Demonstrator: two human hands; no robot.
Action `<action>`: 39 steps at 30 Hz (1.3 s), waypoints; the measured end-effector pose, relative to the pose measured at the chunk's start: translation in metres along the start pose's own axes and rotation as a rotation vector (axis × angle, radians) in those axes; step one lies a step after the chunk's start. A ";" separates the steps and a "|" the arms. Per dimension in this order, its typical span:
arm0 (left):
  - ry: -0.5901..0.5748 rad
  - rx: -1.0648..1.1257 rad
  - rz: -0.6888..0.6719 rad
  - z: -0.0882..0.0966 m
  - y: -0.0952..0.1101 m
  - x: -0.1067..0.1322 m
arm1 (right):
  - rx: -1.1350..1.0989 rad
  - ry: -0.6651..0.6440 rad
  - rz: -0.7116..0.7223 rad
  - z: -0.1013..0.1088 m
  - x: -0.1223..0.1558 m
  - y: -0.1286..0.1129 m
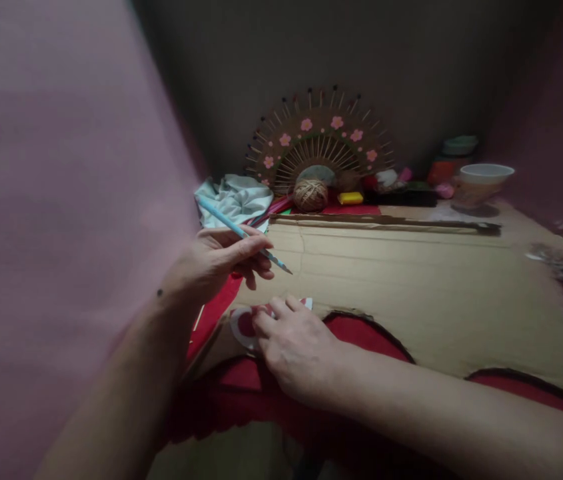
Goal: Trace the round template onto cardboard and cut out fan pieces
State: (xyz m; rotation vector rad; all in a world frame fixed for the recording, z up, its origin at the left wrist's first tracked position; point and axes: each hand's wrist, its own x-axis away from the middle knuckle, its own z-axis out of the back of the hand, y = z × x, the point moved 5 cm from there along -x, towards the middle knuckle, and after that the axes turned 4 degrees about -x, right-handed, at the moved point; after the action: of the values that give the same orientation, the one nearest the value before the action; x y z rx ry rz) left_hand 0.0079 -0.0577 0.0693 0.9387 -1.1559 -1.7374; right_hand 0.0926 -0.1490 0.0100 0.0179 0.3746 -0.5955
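My left hand is closed around a light blue pencil, its dark tip slanting down to the right, above the cardboard. Lower down, my right hand has its fingers curled and pressed onto a small red-and-white paper piece near the cardboard's front edge. Much of that piece is hidden under the fingers. Red material shows in a dark-edged curved cut-out beside my right hand, and the pencil tip is apart from the paper.
Behind the cardboard stand a flower-decorated fan, a twine ball and a yellow block. A pale crumpled cloth lies at the back left. A translucent cup stands back right. Pink walls close in both sides.
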 end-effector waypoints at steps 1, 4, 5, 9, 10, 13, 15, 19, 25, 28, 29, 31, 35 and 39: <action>-0.045 -0.019 -0.003 -0.005 0.001 -0.002 | 0.009 0.005 -0.009 -0.001 0.000 -0.001; -0.162 -0.078 0.015 -0.021 0.001 -0.007 | 0.036 0.041 -0.038 -0.003 0.003 -0.004; -0.189 -0.096 0.035 -0.025 -0.002 -0.007 | 0.044 0.060 -0.053 -0.004 0.004 -0.004; -0.234 -0.082 0.135 -0.033 -0.017 -0.009 | 0.031 0.067 -0.118 -0.006 0.006 -0.005; -0.227 -0.051 0.153 -0.033 -0.021 -0.009 | 0.019 0.057 -0.133 -0.006 0.006 -0.005; -0.186 0.018 0.224 -0.028 -0.034 -0.008 | 0.022 0.035 -0.152 -0.005 0.004 -0.006; -0.170 0.052 0.280 -0.025 -0.042 -0.005 | 0.058 0.021 -0.153 -0.006 0.003 -0.008; -0.179 0.102 0.323 -0.024 -0.050 0.001 | 0.111 -0.007 -0.162 -0.012 0.002 -0.010; -0.199 0.107 0.355 -0.029 -0.054 0.004 | 0.152 0.060 -0.166 -0.019 0.001 -0.010; -0.207 0.085 0.350 -0.031 -0.055 0.003 | 0.159 0.088 -0.157 -0.019 0.002 -0.011; -0.213 0.082 0.349 -0.032 -0.055 0.003 | 0.161 0.092 -0.156 -0.020 0.002 -0.011; -0.224 0.089 0.352 -0.033 -0.056 0.003 | 0.164 0.104 -0.161 -0.020 0.002 -0.010; -0.240 0.105 0.356 -0.034 -0.056 0.004 | 0.160 0.120 -0.169 -0.020 0.002 -0.010; -0.254 0.108 0.355 -0.035 -0.052 0.004 | 0.168 0.067 -0.165 -0.020 0.002 -0.010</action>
State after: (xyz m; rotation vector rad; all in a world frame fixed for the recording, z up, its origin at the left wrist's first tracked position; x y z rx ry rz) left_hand 0.0259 -0.0611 0.0092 0.5403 -1.4929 -1.5439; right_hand 0.0818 -0.1555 -0.0082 0.1693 0.3927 -0.7895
